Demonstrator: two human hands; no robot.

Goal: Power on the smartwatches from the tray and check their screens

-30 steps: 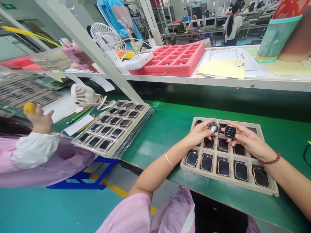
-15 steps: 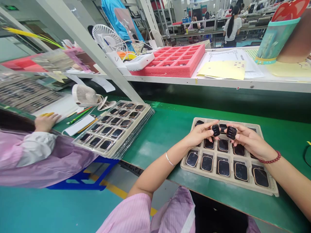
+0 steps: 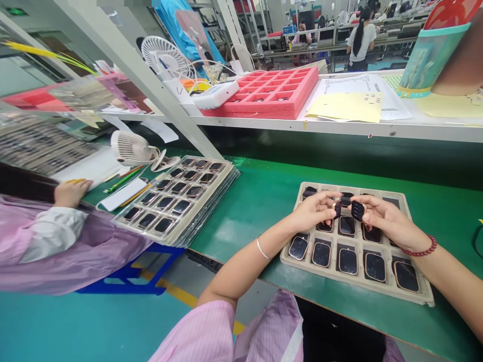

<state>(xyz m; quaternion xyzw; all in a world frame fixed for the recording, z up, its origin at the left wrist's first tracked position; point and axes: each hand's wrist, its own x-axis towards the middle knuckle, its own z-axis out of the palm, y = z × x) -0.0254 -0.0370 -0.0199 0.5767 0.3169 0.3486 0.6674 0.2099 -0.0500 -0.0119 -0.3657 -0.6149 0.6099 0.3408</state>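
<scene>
Watch faces are in both hands above the far half of a beige tray (image 3: 354,289), near the front edge of the green table (image 3: 260,201). The left hand's (image 3: 320,210) grip pinches one (image 3: 337,208), tilted; the right hand's (image 3: 383,217) grip pinches another (image 3: 357,210) just beside it, lit marks on its dark screen.

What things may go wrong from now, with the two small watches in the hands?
The left hand and right hand grip the left watch and right watch only with fingers; one might slip onto the screens below.

The two held watches are close together, so they could knock.

The bead bracelet sits beside the tray and may brush it.
</scene>
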